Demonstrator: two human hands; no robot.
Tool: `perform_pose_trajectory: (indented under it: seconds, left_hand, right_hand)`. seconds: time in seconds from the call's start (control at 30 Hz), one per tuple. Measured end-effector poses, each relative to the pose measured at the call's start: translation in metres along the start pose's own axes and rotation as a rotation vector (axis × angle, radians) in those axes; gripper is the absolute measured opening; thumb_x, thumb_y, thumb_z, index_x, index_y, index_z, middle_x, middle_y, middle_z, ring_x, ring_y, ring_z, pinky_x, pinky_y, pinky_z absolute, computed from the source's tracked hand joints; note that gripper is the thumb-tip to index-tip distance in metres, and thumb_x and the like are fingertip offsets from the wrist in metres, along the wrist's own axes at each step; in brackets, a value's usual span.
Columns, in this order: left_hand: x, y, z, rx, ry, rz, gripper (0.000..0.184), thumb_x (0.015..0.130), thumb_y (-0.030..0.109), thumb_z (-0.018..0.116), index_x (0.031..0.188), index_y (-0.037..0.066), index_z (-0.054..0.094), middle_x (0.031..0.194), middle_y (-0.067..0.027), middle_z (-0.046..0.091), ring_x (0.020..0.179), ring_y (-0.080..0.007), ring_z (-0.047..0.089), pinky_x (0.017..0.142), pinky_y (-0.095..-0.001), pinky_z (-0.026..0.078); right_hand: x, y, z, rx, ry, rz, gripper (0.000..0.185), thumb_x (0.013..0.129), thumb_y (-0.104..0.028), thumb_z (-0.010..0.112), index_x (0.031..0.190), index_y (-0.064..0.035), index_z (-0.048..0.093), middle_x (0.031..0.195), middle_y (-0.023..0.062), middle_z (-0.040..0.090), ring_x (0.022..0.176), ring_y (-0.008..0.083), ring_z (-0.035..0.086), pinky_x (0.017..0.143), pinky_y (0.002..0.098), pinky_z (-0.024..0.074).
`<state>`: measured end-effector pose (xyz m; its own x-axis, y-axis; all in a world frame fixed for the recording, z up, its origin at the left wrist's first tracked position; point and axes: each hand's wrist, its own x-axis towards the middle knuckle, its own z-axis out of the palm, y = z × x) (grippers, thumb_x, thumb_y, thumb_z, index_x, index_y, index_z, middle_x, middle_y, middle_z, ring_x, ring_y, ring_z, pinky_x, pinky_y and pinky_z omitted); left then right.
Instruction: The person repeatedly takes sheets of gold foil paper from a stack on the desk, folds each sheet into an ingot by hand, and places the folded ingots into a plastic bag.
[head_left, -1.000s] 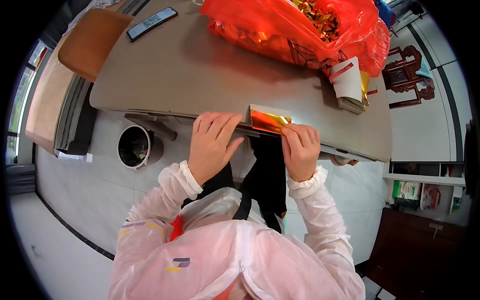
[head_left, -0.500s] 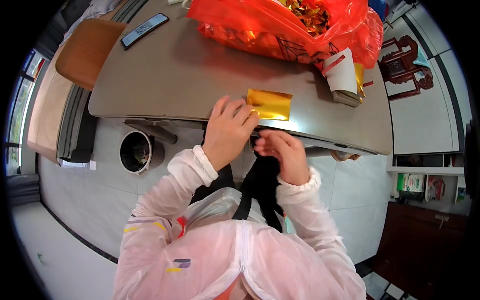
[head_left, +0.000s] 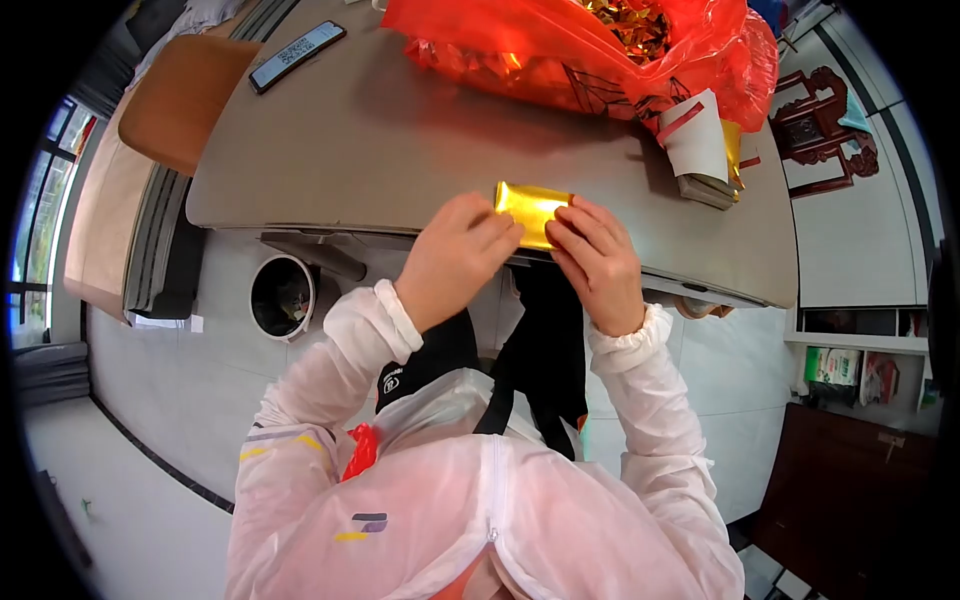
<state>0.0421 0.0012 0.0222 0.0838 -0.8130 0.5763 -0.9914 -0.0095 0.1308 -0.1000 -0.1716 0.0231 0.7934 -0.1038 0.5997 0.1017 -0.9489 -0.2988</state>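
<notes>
In the head view, a smooth, shiny gold foil sheet (head_left: 530, 212) is at the grey worktop (head_left: 340, 150) edge, mid-frame. The right hand (head_left: 606, 268) pinches its right side. The left hand (head_left: 453, 258), fingers bent, touches its left; can't tell if it grips. A crinkly red plastic bag (head_left: 510, 70) sits upper right.

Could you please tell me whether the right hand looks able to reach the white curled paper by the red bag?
Probably yes: only bare tabletop seems to lie between the right hand and the white curled paper, though that hand would have to leave the gold foil sheet.
</notes>
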Motion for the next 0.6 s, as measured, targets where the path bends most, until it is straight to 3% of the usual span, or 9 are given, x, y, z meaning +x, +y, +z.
perform_pose_trajectory:
  seconds: [0.13,0.17,0.3,0.4,0.5,0.6]
  left_hand:
    - [0.004,0.001,0.002,0.051,0.089,0.017,0.031,0.078,0.013,0.064,0.108,0.007,0.065,0.102,-0.0058,0.063,0.105,-0.0279,0.056,0.096,-0.0415,0.047]
    - [0.009,-0.002,0.001,0.008,0.132,-0.036,0.029,0.076,0.011,0.069,0.105,0.012,0.069,0.1,-0.0018,0.066,0.097,-0.0231,0.059,0.088,-0.0387,0.048]
    - [0.02,-0.019,0.006,-0.076,0.081,-0.053,0.026,0.073,0.01,0.071,0.098,0.012,0.07,0.095,0.0005,0.066,0.091,-0.0212,0.06,0.081,-0.0358,0.046]
    - [0.028,-0.028,0.008,-0.003,0.059,0.07,0.021,0.078,0.014,0.063,0.098,0.011,0.067,0.098,0.0006,0.065,0.096,-0.0206,0.057,0.086,-0.0339,0.045]
    - [0.034,-0.039,-0.001,0.128,0.078,0.213,0.028,0.076,0.012,0.064,0.103,0.011,0.069,0.105,-0.0007,0.067,0.099,-0.0224,0.06,0.087,-0.036,0.047]
    - [0.028,-0.055,-0.005,0.169,-0.02,0.179,0.03,0.076,0.013,0.062,0.106,0.01,0.069,0.11,-0.0012,0.067,0.103,-0.0232,0.059,0.091,-0.0361,0.047]
  right_hand:
    - [-0.007,-0.005,-0.002,0.086,0.038,0.043,0.027,0.073,0.001,0.074,0.099,-0.0002,0.069,0.109,0.0122,0.067,0.108,0.0312,0.064,0.093,0.043,0.0517]
    - [-0.009,-0.001,-0.002,0.108,0.052,0.06,0.025,0.073,0.002,0.073,0.098,0.0004,0.069,0.107,0.0124,0.068,0.106,0.0316,0.065,0.092,0.0423,0.0524]
    - [-0.007,-0.001,-0.004,0.198,0.076,0.182,0.02,0.075,0.003,0.072,0.095,0.0019,0.069,0.101,0.0131,0.07,0.101,0.0321,0.067,0.088,0.0389,0.0545]
    - [-0.008,0.001,-0.001,0.155,0.084,0.098,0.021,0.075,0.003,0.072,0.096,0.0015,0.069,0.102,0.0123,0.07,0.1,0.0315,0.067,0.087,0.0368,0.0549]
    - [-0.008,-0.009,0.009,-0.025,0.161,0.063,0.021,0.075,0.001,0.073,0.095,0.0006,0.07,0.101,0.0116,0.069,0.099,0.0306,0.067,0.088,0.0385,0.0545]
    - [-0.001,-0.016,0.021,-0.127,0.197,-0.002,0.023,0.074,-0.001,0.073,0.097,-0.0005,0.069,0.103,0.0113,0.068,0.101,0.0299,0.066,0.089,0.0407,0.0539]
